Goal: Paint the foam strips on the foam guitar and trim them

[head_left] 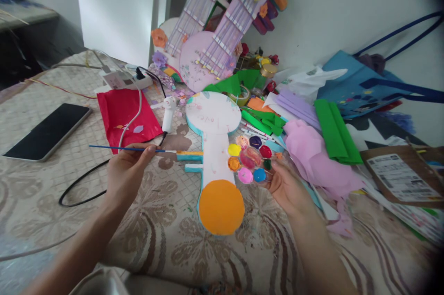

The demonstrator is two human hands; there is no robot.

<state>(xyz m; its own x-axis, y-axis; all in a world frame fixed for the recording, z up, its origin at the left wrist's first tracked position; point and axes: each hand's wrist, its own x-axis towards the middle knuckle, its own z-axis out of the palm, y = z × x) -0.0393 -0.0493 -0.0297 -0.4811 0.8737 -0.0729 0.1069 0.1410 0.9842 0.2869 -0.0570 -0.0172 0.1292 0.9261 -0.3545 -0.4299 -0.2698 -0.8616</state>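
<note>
My left hand (130, 170) pinches a thin blue paintbrush (116, 147), its tip at the upper peg of a white guitar-like cutout (217, 156). That peg is orange on top with a turquoise side; the lower peg (193, 167) is white. Turquoise runs along the cutout's edges, its near round end (222, 207) is solid orange, and faint writing marks the far white round part. In my right hand (286, 184) is a flower-shaped paint palette (250, 158), gripped by its right side above the cutout. Its wells hold yellow, orange, pink, blue, green, red and purple paint.
A phone (48, 131), a red packet (126, 119) and a white glue gun (169, 114) with cables lie at left. Decorated guitar-shaped crafts (208, 50) lean at the back. Pink paper (317, 158), green paper (336, 131) and a blue bag (357, 82) crowd the right.
</note>
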